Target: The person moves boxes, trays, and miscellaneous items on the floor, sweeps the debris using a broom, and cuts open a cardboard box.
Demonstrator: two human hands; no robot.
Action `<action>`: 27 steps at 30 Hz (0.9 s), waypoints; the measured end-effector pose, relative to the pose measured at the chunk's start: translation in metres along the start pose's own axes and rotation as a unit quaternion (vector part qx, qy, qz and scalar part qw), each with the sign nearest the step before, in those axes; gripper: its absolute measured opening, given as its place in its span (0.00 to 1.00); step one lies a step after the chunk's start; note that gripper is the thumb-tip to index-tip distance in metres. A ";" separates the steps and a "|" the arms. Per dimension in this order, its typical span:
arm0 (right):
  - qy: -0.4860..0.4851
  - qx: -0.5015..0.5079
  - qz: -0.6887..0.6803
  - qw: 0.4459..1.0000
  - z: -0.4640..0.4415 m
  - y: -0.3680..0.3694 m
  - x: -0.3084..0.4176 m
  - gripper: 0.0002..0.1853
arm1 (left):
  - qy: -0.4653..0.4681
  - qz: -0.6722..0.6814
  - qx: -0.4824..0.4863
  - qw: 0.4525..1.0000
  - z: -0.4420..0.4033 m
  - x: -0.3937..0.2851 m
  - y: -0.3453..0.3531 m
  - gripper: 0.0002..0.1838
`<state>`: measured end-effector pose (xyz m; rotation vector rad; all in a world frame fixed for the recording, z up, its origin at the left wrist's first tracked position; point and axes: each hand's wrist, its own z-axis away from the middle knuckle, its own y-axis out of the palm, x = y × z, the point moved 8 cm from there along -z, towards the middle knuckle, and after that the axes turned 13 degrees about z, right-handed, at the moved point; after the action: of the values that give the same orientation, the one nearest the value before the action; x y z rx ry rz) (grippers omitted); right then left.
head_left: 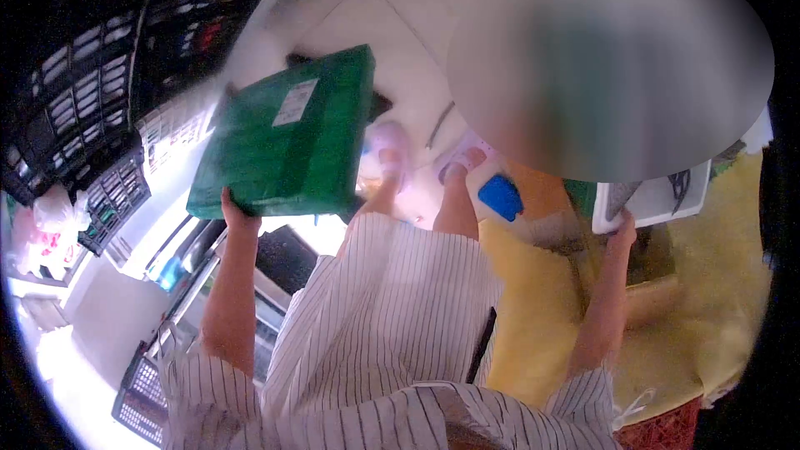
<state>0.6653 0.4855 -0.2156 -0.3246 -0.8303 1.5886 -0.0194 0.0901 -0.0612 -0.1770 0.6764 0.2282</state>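
At the left, my left hand [239, 212] is closed on the lower edge of a large green box [279, 137] with a white label [295, 102] on its face. The box is tilted in front of me, above the floor. On the right, my right hand [622, 229] grips the near corner of a white tray [652, 221]. Something dark and shiny lies in the tray. A grey blurred oval hides the tray's far part and whatever stands beyond it.
Black crates [87, 75] are stacked at the far left, near a plastic bag [57, 221]. A blue object [500, 197] lies on the floor by my right foot. Yellow cloth [533, 308] spreads at the right, with a red crate [667, 431] below it.
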 end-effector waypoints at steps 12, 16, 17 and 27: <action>-0.216 -0.020 0.218 0.952 0.143 -0.007 0.054 0.20 | 0.022 -0.041 -0.069 0.996 -0.141 -0.018 -0.128 0.28; -0.367 -0.019 0.373 0.852 0.186 0.059 0.073 0.21 | -0.044 -0.007 -0.149 0.988 -0.104 -0.025 -0.155 0.27; -0.387 -0.034 0.409 0.826 0.201 0.077 0.076 0.21 | -0.092 -0.205 0.002 0.974 -0.152 -0.019 -0.200 0.27; -0.449 0.004 0.533 0.717 0.265 0.224 0.040 0.23 | -0.067 0.010 -0.035 0.997 -0.084 -0.056 -0.245 0.24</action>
<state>0.3222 0.4398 -0.1702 0.0633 -1.5180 2.9509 -0.0466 -0.1735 -0.0682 -0.2198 0.5375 0.2810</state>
